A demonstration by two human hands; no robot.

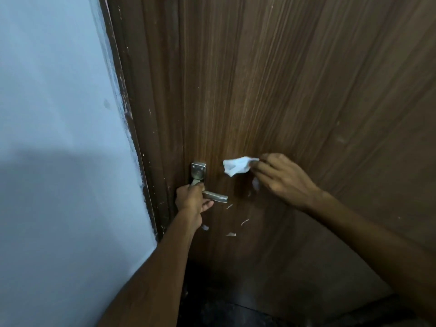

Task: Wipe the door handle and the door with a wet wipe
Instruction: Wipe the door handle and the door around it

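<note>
A brown wood-grain door (271, 90) fills most of the view. Its metal lever handle (215, 197) sits at the left edge, below a square metal plate (198, 170). My left hand (192, 201) is wrapped around the handle near its pivot, and the lever's free end sticks out to the right. My right hand (283, 179) pinches a crumpled white wet wipe (237, 166) between its fingertips, just right of the plate and above the lever. Whether the wipe touches the door I cannot tell.
A pale blue wall (59, 138) stands to the left, meeting the dark door frame (139, 161). Several white scuff marks (230, 234) dot the door below the handle. The dark floor (236, 310) shows at the bottom.
</note>
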